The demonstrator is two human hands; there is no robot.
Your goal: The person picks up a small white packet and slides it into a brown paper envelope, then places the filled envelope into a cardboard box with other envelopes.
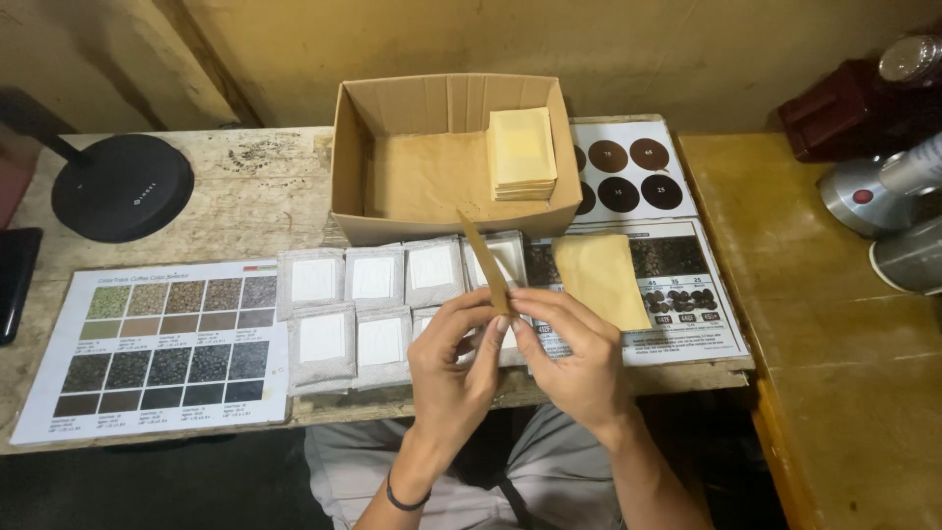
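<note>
Brown paper pouch [484,260] edge-on, pinched between both hands' fingers [503,316].

Thin tan paper pouch [485,259], edge-on, upright

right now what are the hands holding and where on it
Both the left hand and the right hand pinch a thin tan paper pouch at its lower end; it is seen edge-on and sticks up.

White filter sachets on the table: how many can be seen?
7: four in the back row, three in front; the hands may hide more.
</note>
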